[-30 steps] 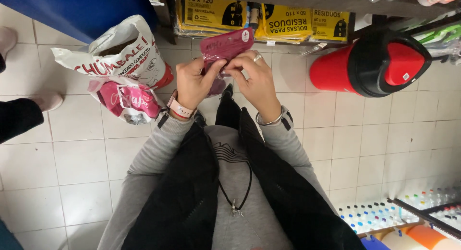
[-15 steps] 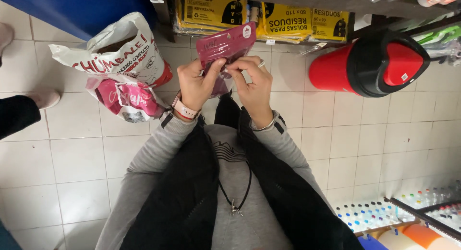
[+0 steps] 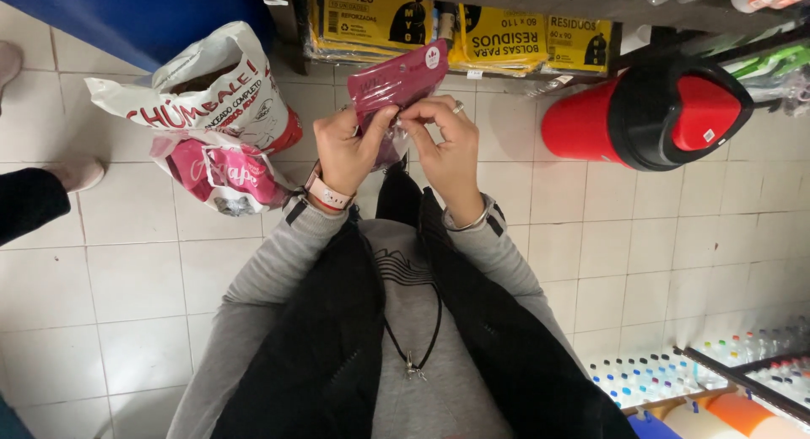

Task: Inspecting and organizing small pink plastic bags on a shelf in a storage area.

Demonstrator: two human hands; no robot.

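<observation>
Nearest the camera, a grey sweatshirt under a dark open vest is filling the lower middle, with a black cord hanging down the chest. Both grey sleeves are reaching up toward twelve o'clock. The left hand, wearing a pale wristband, is pinching the lower left of a dark red flat packet between thumb and fingers. The right hand, with a ring and a thin bracelet, is pinching the packet's clear lower part from the right, fingertips pressed together on it. The packet is sitting upright at about twelve o'clock, above both hands. At ten o'clock, a white and red sack is leaning on the tiled floor with a pink bag touching its front. At two o'clock, a red jug with a black lid is lying sideways. Farthest off, yellow packs are lining a low shelf.
</observation>
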